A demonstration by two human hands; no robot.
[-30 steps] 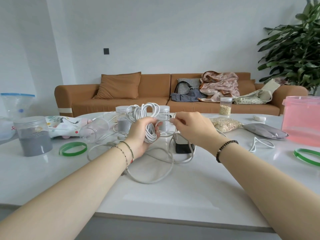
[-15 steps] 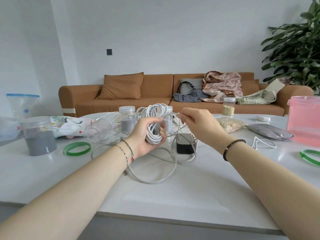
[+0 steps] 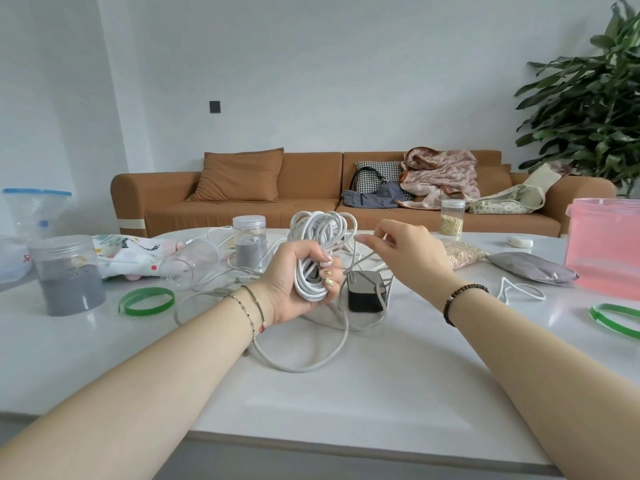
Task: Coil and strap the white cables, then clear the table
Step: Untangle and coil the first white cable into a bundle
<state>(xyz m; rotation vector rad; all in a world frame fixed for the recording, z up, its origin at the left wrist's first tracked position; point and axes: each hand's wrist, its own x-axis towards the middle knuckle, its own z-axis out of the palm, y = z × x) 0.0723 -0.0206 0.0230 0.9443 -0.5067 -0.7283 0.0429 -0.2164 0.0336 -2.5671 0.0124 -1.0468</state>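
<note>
My left hand (image 3: 294,282) grips a bundle of coiled white cable (image 3: 320,233) held upright above the white table (image 3: 346,393). Its loops stick out above and below my fingers. My right hand (image 3: 405,251) is just right of the coil and pinches a strand of the same cable between thumb and fingers. Loose cable (image 3: 311,355) trails from the bundle in wide loops on the table. A black adapter block (image 3: 366,291) sits among the loops. A second small white cable (image 3: 519,292) lies to the right.
Two green strap loops lie on the table, one at left (image 3: 147,300) and one at right (image 3: 614,320). Grey-filled jars (image 3: 71,275) (image 3: 250,245), a tipped clear jar (image 3: 188,263), a printed pouch (image 3: 133,254), grain bags (image 3: 462,254) and a pink tub (image 3: 604,251) surround the work area.
My right hand has lifted its strand up and over toward the top of the coil. The left hand keeps its grip on the bundle, which has shifted slightly right.
</note>
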